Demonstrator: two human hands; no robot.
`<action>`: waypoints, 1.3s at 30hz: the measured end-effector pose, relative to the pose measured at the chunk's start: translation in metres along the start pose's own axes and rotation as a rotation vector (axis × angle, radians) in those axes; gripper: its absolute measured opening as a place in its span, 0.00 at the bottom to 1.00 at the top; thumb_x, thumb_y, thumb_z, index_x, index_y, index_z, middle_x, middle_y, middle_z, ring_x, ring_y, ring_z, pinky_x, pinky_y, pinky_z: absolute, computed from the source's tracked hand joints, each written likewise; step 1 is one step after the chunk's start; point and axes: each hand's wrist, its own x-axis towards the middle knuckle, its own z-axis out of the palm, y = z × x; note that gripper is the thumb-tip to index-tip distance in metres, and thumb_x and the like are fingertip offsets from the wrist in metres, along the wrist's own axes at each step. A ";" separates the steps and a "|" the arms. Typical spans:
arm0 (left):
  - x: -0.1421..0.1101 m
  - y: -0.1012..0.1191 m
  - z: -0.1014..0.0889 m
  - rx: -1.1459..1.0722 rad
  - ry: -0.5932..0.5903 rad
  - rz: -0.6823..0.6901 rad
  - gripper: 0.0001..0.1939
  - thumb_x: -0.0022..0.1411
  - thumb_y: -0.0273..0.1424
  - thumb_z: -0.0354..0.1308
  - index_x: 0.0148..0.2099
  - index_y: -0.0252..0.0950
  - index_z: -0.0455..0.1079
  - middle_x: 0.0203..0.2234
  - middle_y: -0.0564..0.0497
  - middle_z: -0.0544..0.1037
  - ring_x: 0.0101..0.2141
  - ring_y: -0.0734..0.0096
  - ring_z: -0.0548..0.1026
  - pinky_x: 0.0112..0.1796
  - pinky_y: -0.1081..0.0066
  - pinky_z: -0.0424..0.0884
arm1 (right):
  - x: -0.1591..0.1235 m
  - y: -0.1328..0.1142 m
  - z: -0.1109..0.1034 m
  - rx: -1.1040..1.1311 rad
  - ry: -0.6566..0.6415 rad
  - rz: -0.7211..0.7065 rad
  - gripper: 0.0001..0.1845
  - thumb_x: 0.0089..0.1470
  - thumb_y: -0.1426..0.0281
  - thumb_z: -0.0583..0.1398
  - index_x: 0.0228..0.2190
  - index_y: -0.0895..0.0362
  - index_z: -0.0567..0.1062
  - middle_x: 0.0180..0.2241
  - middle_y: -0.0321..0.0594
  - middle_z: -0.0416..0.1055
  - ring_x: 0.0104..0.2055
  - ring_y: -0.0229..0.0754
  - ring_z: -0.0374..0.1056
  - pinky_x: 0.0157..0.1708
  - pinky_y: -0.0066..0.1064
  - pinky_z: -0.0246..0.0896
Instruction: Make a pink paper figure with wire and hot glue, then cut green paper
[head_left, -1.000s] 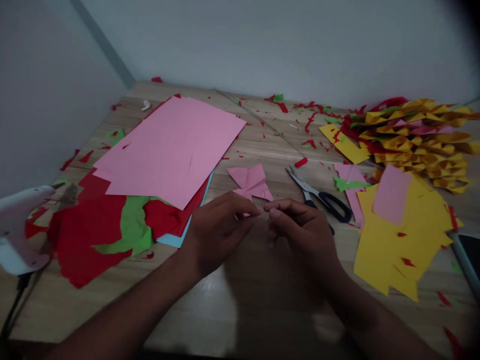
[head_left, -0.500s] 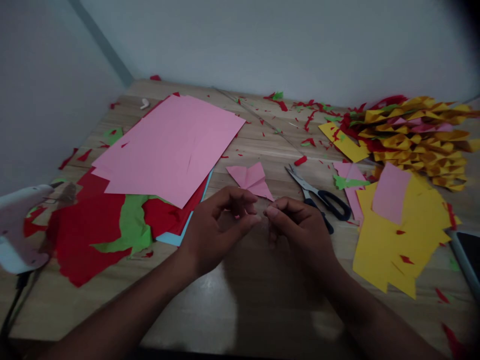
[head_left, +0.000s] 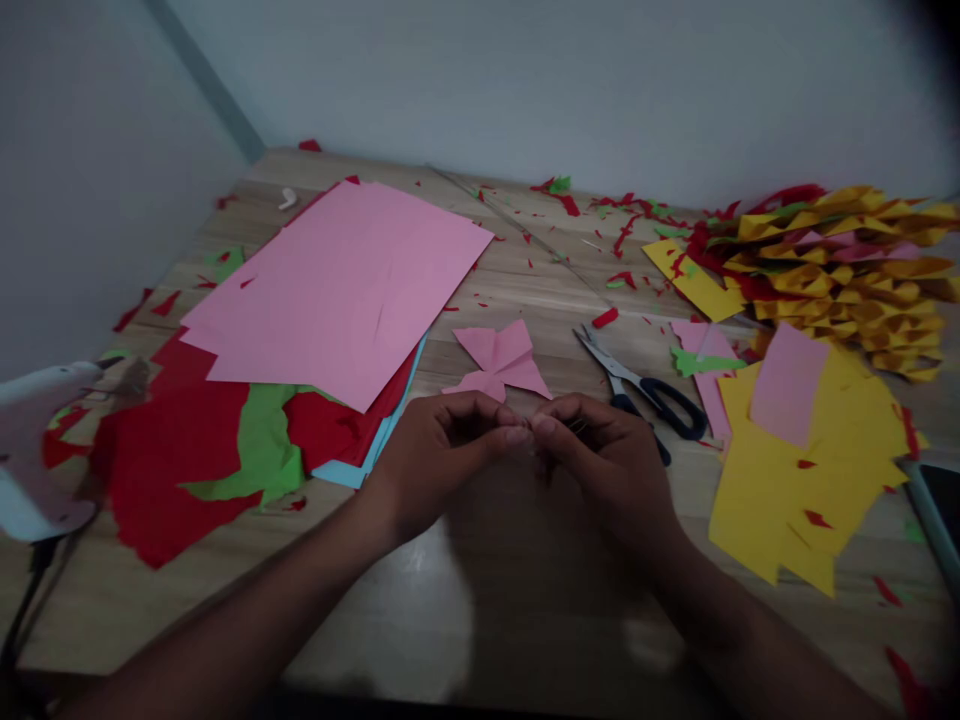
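My left hand [head_left: 450, 450] and my right hand [head_left: 600, 460] meet fingertip to fingertip above the table, thumbs and forefingers pinched. Something very small and thin is between them, too dark and fine to make out. Just beyond my fingers lies a creased pink paper cut-out [head_left: 506, 360] with pointed, petal-like lobes, its near edge partly hidden by my left hand. To the right of it rests a pair of scissors [head_left: 622, 375], blades slightly apart, dark handles close to my right hand.
Pink sheets [head_left: 352, 290] overlap red paper [head_left: 172, 460] and a green scrap [head_left: 270, 450] on the left. A glue gun [head_left: 49, 450] stands at the left edge. Yellow paper [head_left: 787, 500], a phone [head_left: 937, 510] and a folded yellow paper piece [head_left: 847, 270] lie right.
My left hand has moved right and its fingertips have closed in against those of my right hand. More of the pink cut-out shows now.
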 end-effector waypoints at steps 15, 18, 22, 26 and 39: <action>0.003 0.011 -0.027 -0.038 -0.357 -0.149 0.06 0.54 0.30 0.64 0.27 0.38 0.71 0.22 0.55 0.70 0.26 0.74 0.65 0.31 0.73 0.60 | 0.000 0.000 -0.010 -0.776 -0.120 -0.699 0.08 0.65 0.73 0.56 0.34 0.56 0.73 0.33 0.40 0.73 0.36 0.39 0.69 0.37 0.31 0.65; -0.006 0.020 -0.033 0.144 -0.345 -0.139 0.07 0.54 0.30 0.64 0.26 0.38 0.71 0.20 0.56 0.69 0.25 0.75 0.64 0.28 0.74 0.58 | -0.002 0.002 -0.011 -0.912 -0.210 -0.823 0.08 0.66 0.74 0.54 0.37 0.58 0.74 0.35 0.44 0.73 0.39 0.42 0.68 0.38 0.33 0.64; -0.021 0.038 -0.036 0.377 -0.386 -0.111 0.11 0.59 0.36 0.62 0.27 0.38 0.74 0.21 0.54 0.73 0.25 0.74 0.67 0.29 0.75 0.61 | -0.009 0.001 -0.008 -0.899 -0.241 -0.915 0.06 0.65 0.76 0.55 0.38 0.59 0.73 0.35 0.43 0.71 0.38 0.42 0.65 0.37 0.32 0.63; -0.028 0.043 -0.036 0.459 -0.421 -0.136 0.09 0.56 0.34 0.64 0.25 0.39 0.76 0.21 0.53 0.75 0.25 0.72 0.71 0.28 0.75 0.65 | -0.015 -0.003 -0.005 -0.926 -0.308 -0.974 0.09 0.66 0.76 0.53 0.38 0.59 0.73 0.34 0.43 0.71 0.37 0.42 0.65 0.36 0.32 0.62; -0.057 0.041 -0.037 0.567 -0.465 -0.189 0.05 0.58 0.32 0.64 0.30 0.39 0.78 0.22 0.53 0.77 0.25 0.73 0.71 0.27 0.75 0.64 | -0.029 -0.010 0.004 -0.976 -0.387 -1.208 0.14 0.66 0.78 0.50 0.38 0.62 0.76 0.32 0.45 0.73 0.35 0.43 0.63 0.34 0.34 0.63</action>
